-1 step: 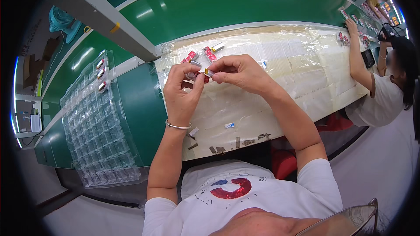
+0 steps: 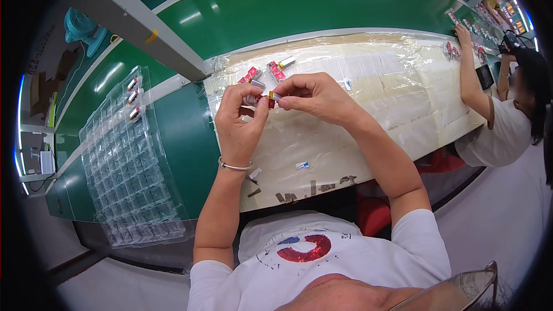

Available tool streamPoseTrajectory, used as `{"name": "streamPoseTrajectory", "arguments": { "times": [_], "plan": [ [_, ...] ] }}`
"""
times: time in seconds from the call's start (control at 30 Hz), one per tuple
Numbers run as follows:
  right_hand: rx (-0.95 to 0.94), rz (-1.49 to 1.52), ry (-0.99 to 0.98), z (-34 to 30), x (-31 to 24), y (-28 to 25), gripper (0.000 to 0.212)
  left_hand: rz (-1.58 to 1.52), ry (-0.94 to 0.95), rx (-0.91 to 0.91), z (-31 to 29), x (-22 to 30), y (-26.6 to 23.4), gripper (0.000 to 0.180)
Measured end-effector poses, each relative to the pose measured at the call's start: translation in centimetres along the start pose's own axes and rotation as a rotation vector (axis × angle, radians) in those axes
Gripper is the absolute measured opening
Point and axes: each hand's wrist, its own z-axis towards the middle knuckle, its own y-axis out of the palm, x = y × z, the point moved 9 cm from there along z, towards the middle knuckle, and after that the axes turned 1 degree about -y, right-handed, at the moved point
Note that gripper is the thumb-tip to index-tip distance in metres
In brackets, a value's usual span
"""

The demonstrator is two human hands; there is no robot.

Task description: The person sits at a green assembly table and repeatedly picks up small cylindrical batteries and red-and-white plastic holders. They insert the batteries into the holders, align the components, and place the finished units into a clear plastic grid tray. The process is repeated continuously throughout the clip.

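**Silver piece pinched close to a small red board, right of the clear tray**

Right of the clear compartment tray (image 2: 128, 179), grasping a small red board (image 2: 271, 104) between thumb and fingers of the left hand (image 2: 241, 121), apparently to steady it while leaving its right end exposed. Also right of the tray, pinching a silver piece (image 2: 277, 97) with a yellow end between thumb and fingertips of the right hand (image 2: 317, 99); tips only, likely for fine control over so slight a thing. Both held low over the work surface, almost tip to tip, probably for a close view. Cannot tell contact from a near miss behind the fingers.

Right of the tray, about level with its far end: two more red boards (image 2: 276, 71) with silver parts close by, seemingly set down for easy reach. Inside the tray, along its far right side: three red-and-silver pieces (image 2: 133, 97) in a row, presumably pocketed to prevent knocking together. Spread out to the right of the tray: a pale, tape-covered sheet (image 2: 368, 132), perhaps for shielding the green table (image 2: 184, 138); on it, toward the tray's near end, a blue-and-white scrap (image 2: 302, 166). Beyond the tray, to its left: a turquoise fan (image 2: 79, 25). Far to the tray's right: a co-worker (image 2: 507, 138), one arm outstretched.
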Motion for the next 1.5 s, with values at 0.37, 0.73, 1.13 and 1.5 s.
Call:
{"name": "streamPoseTrajectory", "arguments": {
  "times": [0.37,0.73,1.13,1.5],
  "plan": [
    [0.047,-0.077,-0.044,-0.4,-1.0,-0.1,0.021,-0.199,-0.213,-0.008,-0.5,-1.6,0.3,0.019],
    [0.053,-0.13,-0.121,-0.3,-1.5,-0.4,0.021,-0.054,-0.057,-0.01,-0.2,-0.5,0.1,0.022],
    [0.204,-0.314,-0.35,-1.3,-4.1,-0.2,0.019,-0.175,-0.068,0.006,-0.4,-0.2,-0.1,0.025],
    [0.346,-0.635,-0.602,-2.6,-7.0,0.0,0.018,-0.166,0.017,-0.01,-0.3,0.6,0.0,0.024]
  ]
}}
